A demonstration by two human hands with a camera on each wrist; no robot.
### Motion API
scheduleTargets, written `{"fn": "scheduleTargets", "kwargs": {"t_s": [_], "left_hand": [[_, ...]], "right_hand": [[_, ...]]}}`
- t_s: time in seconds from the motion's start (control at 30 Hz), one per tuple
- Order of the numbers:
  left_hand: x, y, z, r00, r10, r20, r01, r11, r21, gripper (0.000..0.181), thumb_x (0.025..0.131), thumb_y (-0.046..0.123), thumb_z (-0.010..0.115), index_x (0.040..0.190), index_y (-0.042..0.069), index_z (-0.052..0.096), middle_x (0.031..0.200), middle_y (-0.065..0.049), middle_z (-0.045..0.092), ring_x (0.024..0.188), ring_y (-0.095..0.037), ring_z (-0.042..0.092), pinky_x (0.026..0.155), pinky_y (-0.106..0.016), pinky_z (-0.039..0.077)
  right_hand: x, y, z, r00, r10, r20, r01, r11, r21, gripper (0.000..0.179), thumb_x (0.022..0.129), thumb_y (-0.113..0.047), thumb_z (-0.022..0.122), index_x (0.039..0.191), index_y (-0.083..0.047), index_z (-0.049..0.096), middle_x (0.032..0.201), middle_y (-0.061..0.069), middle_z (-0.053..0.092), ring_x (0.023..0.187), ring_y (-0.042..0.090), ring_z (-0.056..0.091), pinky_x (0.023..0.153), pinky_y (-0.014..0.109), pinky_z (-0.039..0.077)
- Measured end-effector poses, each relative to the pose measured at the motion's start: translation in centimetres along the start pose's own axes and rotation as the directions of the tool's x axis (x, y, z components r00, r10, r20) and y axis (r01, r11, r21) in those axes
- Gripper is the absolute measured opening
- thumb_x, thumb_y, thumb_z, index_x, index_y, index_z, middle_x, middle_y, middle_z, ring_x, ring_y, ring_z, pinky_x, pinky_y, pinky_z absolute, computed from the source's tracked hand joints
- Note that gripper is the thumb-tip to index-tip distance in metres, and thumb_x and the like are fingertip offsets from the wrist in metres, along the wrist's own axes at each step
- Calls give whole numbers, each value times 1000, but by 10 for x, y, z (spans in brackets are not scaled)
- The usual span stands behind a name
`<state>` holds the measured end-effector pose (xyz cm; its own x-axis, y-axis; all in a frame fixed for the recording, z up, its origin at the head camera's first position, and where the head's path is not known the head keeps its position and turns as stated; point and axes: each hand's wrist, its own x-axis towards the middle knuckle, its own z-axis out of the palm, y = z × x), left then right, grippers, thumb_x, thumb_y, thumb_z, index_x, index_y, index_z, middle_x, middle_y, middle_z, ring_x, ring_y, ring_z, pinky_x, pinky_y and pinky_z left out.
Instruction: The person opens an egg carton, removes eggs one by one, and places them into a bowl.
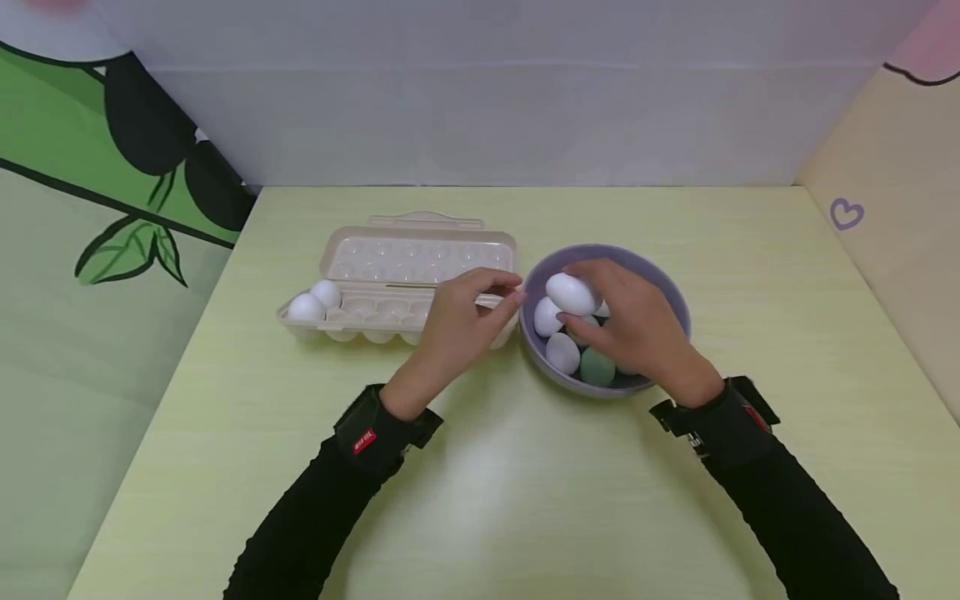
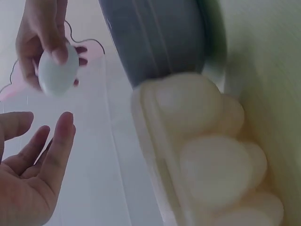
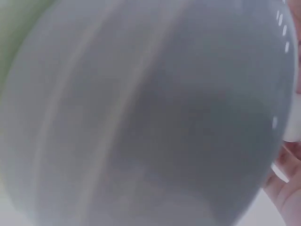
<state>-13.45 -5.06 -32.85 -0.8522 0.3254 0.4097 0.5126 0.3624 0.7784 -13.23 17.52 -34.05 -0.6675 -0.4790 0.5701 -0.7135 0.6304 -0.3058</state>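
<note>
My right hand (image 1: pixel 641 321) pinches a white egg (image 1: pixel 572 293) between thumb and fingers, over the purple-grey bowl (image 1: pixel 678 304). Inside the bowl lie several more eggs, among them a white egg (image 1: pixel 548 318) and a green egg (image 1: pixel 597 367). Thumb and fingers apart, my left hand (image 1: pixel 467 323) holds nothing; it hovers over the right end of an opened egg carton (image 1: pixel 367 310), beside the bowl's rim. Two white eggs (image 1: pixel 306 307) sit at the carton's left end. In the left wrist view the held egg (image 2: pixel 57 70) is just above the left fingers (image 2: pixel 59 146).
The carton's lid (image 1: pixel 420 257) is folded back toward the wall. Bowl and carton stand side by side on a pale wood-patterned table (image 1: pixel 480 517). A grey-white wall (image 1: pixel 480 125) rises behind, with printed panels left and right. The bowl's side fills most of the right wrist view.
</note>
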Motion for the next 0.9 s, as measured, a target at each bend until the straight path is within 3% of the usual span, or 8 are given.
{"fn": "scheduleTargets", "kwargs": {"t_s": [0.23,0.43,0.57,0.7,0.77,0.9], "left_hand": [[-8,-12,-29,996,-22,-91,28,997,73,17,86,16,59,101,9,63,99,-4,63,84,-9,58,62,-27,51],[-14,-20,-45,988,-57,-141,64,997,43,15,86,14,59,99,8,64,97,-5,64,79,-11,60,59,-26,51],[-17,-20,-52,984,-82,-157,89,996,32,15,86,12,59,99,6,64,96,-8,64,74,-13,60,57,-24,50],[-20,-19,-59,982,-102,-162,109,993,34,14,87,9,58,99,4,63,94,-10,64,70,-16,60,57,-25,51],[-23,-22,-61,981,-111,-160,117,993,28,14,87,10,58,98,5,64,92,-10,65,70,-16,60,57,-26,51],[-27,-30,-63,981,-103,-163,106,994,8,14,87,15,58,98,9,64,87,-8,65,68,-12,60,56,-24,50]], "right_hand": [[-10,16,-11,988,137,71,-134,990,-41,49,76,-23,70,117,-7,48,110,10,55,93,22,52,69,39,48],[-22,22,-5,965,182,188,-170,983,-75,46,76,-24,70,114,-7,50,101,7,56,86,22,52,73,40,44],[-27,19,2,950,182,253,-159,981,-107,45,78,-28,69,114,-8,50,98,6,57,89,24,50,86,43,38],[-28,15,10,954,124,273,-90,987,-134,47,79,-32,68,116,-9,50,106,8,58,109,29,45,105,48,18],[-29,12,14,958,90,274,-50,988,-147,49,78,-31,69,117,-9,48,110,9,58,119,30,40,107,51,8],[-31,7,19,960,48,275,-2,987,-163,52,78,-30,69,120,-8,46,115,10,57,124,29,35,105,57,2]]}}
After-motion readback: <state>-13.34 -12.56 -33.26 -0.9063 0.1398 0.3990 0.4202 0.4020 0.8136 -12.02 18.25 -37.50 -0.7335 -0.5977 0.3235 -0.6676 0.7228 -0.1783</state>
